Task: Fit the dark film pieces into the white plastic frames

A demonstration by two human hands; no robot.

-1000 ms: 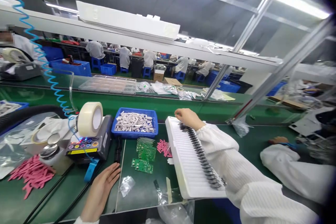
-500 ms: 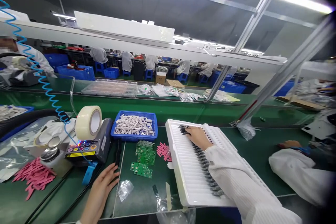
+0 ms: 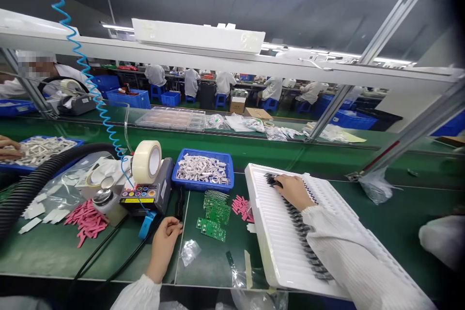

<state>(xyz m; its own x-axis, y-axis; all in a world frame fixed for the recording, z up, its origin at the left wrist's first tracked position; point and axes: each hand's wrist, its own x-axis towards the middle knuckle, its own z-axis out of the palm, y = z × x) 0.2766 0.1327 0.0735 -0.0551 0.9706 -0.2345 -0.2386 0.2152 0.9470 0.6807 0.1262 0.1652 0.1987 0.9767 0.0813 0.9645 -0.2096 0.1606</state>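
My right hand (image 3: 293,191) is over a white slotted foam tray (image 3: 274,242), its fingers closed on a small black part (image 3: 272,180) at the far end. A row of similar black parts (image 3: 301,232) runs down the tray, partly covered by my sleeve. My left hand (image 3: 167,240) rests on the green bench left of the seam, fingers curled together; whatever they may hold is hidden. Close to it are a crumpled clear plastic bag (image 3: 190,252) and a black strap-like item (image 3: 179,203). Green circuit boards (image 3: 214,223) lie between my hands.
A blue bin (image 3: 231,169) of white parts stands behind the boards. Pink strips lie in two heaps (image 3: 87,220) (image 3: 241,207). A tape dispenser (image 3: 156,198) carries a tape roll (image 3: 146,162). A blue coiled hose (image 3: 78,53) hangs at left, where a co-worker's hand (image 3: 9,147) reaches into another bin.
My left hand has gone from spread fingers to curled ones. My right hand stays at the tray's far end. The view has shifted left, and the arm at far right is mostly out of frame.
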